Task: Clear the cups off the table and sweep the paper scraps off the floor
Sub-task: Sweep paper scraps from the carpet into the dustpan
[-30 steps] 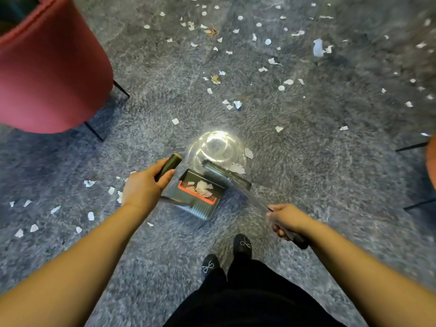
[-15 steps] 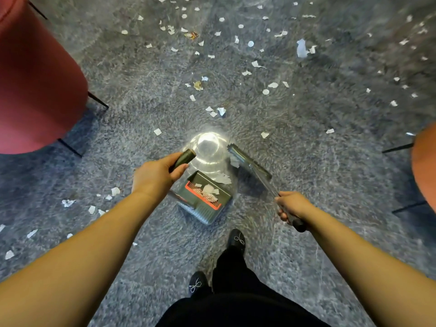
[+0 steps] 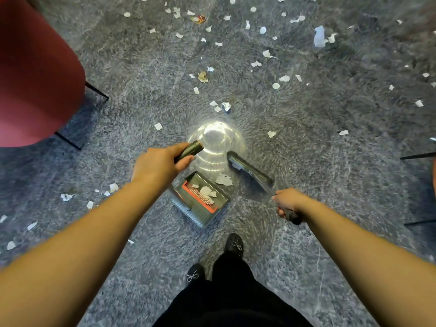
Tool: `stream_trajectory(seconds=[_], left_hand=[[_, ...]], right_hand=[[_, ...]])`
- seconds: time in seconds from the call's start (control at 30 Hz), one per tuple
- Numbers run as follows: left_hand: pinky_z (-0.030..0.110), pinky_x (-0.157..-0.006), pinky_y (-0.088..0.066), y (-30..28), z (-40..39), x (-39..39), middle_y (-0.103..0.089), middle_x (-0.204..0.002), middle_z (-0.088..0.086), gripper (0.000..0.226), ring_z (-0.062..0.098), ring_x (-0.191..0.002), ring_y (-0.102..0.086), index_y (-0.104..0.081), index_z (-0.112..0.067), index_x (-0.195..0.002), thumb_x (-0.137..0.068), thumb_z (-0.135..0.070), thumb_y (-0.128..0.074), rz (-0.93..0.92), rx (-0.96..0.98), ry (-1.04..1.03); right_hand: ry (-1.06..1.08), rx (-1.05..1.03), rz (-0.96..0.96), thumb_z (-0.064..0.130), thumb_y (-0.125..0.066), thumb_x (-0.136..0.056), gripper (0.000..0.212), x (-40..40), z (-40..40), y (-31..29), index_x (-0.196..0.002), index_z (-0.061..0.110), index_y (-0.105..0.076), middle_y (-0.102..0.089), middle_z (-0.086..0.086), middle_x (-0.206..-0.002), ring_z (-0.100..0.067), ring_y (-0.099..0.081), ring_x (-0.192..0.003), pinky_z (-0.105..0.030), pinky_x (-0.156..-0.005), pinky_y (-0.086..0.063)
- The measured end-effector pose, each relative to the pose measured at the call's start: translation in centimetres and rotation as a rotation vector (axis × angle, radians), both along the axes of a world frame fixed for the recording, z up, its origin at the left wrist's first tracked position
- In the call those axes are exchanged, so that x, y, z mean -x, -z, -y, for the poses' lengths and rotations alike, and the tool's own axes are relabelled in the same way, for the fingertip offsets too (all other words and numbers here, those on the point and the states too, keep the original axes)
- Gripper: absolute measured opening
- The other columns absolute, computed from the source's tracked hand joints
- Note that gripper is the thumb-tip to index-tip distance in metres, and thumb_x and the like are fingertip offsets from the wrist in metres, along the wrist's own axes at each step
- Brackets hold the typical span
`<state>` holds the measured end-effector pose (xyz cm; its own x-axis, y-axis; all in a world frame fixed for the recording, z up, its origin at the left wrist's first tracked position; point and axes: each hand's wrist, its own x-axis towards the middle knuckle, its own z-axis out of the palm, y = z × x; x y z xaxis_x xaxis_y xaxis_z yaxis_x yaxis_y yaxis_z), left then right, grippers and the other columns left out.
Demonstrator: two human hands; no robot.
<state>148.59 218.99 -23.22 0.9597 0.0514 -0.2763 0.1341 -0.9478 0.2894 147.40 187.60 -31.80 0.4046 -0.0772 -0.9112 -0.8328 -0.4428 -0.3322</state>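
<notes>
1. Mostly, the paper scraps (image 3: 256,64) lie scattered across the upper half of the frame on the grey floor (image 3: 330,161), with a few more at lower left; one larger scrap (image 3: 224,180) sits just beyond the dustpan (image 3: 200,198) lip at centre.
2. Some scraps already rest inside the pan (on its orange comb).
3. The left hand (image 3: 160,165) is wrapped around the dustpan handle (image 3: 190,149); the right hand (image 3: 286,201) is closed on the broom (image 3: 250,173) handle.
4. Keep the pan lip flat on the floor and draw the bristles in short strokes toward it, likely starting with that near scrap.
5. A red chair (image 3: 35,74) fills the upper left.
</notes>
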Motion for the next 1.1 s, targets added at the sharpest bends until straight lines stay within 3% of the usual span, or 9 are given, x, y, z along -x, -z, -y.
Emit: stream_trajectory(seconds=[0.13, 0.23, 0.4, 0.6, 0.8, 1.1], left_hand=[[0.032, -0.062, -0.051, 0.0, 0.4, 0.1, -0.069, -0.088, 0.0, 0.041, 0.023, -0.075, -0.062, -0.049, -0.047, -0.132, -0.093, -0.057, -0.046, 0.005, -0.043, 0.033], [0.03, -0.06, -0.048, 0.2, -0.3, 0.6, -0.069, -0.085, -0.001, 0.04, 0.023, -0.073, -0.062, -0.05, -0.047, -0.13, -0.092, -0.058, -0.045, 0.016, -0.034, 0.037], [0.03, -0.058, -0.04, 0.3, -0.9, 2.0, -0.069, -0.085, 0.002, 0.036, 0.027, -0.078, -0.063, -0.054, -0.044, -0.127, -0.092, -0.054, -0.049, 0.019, 0.003, 0.038], [0.032, -0.06, -0.044, 0.6, -1.5, 3.3, -0.07, -0.089, 0.007, 0.04, 0.031, -0.081, -0.064, -0.051, -0.043, -0.131, -0.093, -0.055, -0.047, 0.021, 0.014, 0.06], [0.029, -0.055, -0.034, 0.8, -2.9, 3.7, -0.068, -0.085, 0.006, 0.039, 0.025, -0.07, -0.056, -0.052, -0.044, -0.13, -0.094, -0.056, -0.044, 0.021, 0.019, 0.054], [0.031, -0.059, -0.042, 0.6, -4.4, 4.3, -0.07, -0.086, 0.007, 0.04, 0.03, -0.078, -0.063, -0.05, -0.045, -0.132, -0.093, -0.055, -0.046, 0.051, 0.057, 0.105]], right_hand=[[-0.023, -0.012, -0.067, 0.004, -0.037, -0.1, 0.018, 1.8, -0.6, 0.8, -0.112, 0.001, -0.05, -0.043, -0.011, -0.059, -0.017, -0.039, -0.037, -0.019, -0.036, -0.03], [-0.046, -0.008, -0.059, 0.003, -0.038, -0.098, 0.028, 3.9, -1.7, 1.2, -0.122, 0.001, -0.052, -0.045, -0.01, -0.059, -0.016, -0.04, -0.035, -0.02, -0.036, -0.031], [-0.039, -0.051, -0.082, 0.004, -0.037, -0.1, 0.038, 7.1, -4.2, -0.7, -0.137, 0.0, -0.041, -0.043, -0.01, -0.061, -0.012, -0.039, -0.029, -0.012, -0.032, -0.03], [-0.046, -0.107, -0.109, 0.004, -0.036, -0.1, 0.038, 10.2, -6.9, -2.3, -0.137, 0.001, -0.042, -0.041, -0.009, -0.059, -0.008, -0.036, -0.024, -0.011, -0.032, -0.029], [-0.088, -0.11, -0.113, 0.009, -0.04, -0.1, 0.035, 11.3, -6.8, -3.4, -0.135, 0.005, -0.046, -0.041, -0.007, -0.058, -0.008, -0.038, -0.027, -0.012, -0.033, -0.029], [0.114, -0.122, -0.071, 0.012, -0.039, -0.102, 0.037, 13.7, -6.4, -4.9, -0.138, 0.018, -0.043, -0.044, -0.007, -0.057, -0.01, -0.037, -0.034, -0.013, -0.038, -0.026]])
